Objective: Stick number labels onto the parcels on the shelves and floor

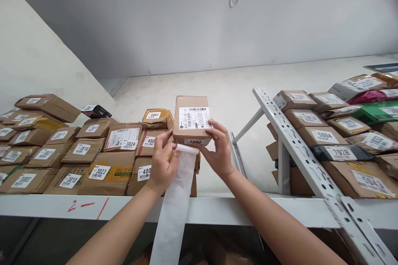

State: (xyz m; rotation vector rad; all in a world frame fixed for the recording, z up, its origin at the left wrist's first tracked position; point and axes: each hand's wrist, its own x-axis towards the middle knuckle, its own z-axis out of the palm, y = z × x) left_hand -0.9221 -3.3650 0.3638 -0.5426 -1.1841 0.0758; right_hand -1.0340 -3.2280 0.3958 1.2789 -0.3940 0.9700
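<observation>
A small cardboard box [191, 132] is raised above the shelf's front edge, with a printed white shipping label [194, 118] on its larger visible face. On its narrow front side is a sticker [192, 141] that seems to read 4007. My right hand [219, 147] grips the box at its right edge, fingers on the face and thumb below. Pinched in my left hand [164, 159] is a long white strip of label paper [177, 203] that hangs down past the shelf. The left fingertips touch the box's lower left corner.
Numbered parcels [101, 172] are stacked on the white metal shelf [217, 211] to the left, marked "2-1" in red. A slanted perforated metal post [298, 153] stands right of my hands. More parcels [323, 135] fill the right side. Dim boxes lie below the shelf.
</observation>
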